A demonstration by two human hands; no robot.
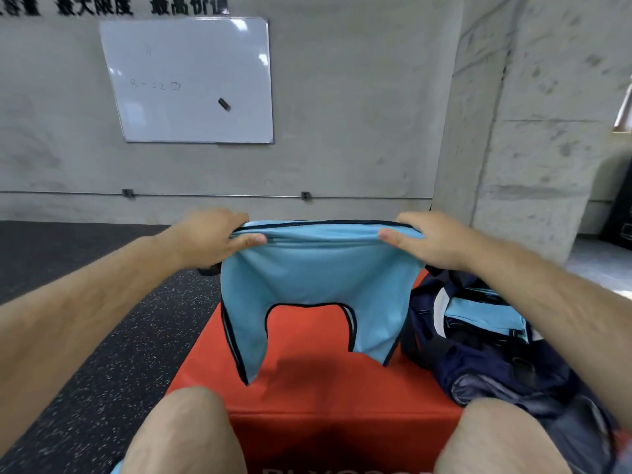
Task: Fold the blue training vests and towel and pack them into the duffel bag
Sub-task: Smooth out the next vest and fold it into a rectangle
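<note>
Pinched blue vest by top edge: left hand at left corner, right hand at right corner, thumbs in front, fingers curled behind. Hung it above red box, left of duffel bag. Judged it light, limp, slightly slick; best gripped at corners.

- Wall, high above the fingers: blurred characters "最大限度", "最高价值".
- Whiteboard, above-left of fingers: faint scrawl, unreadable.
- Red box front, below fingers: white letters, cropped, unreadable.

The right forearm hides part of the duffel bag; wall lettering is blurred and cropped.
</note>
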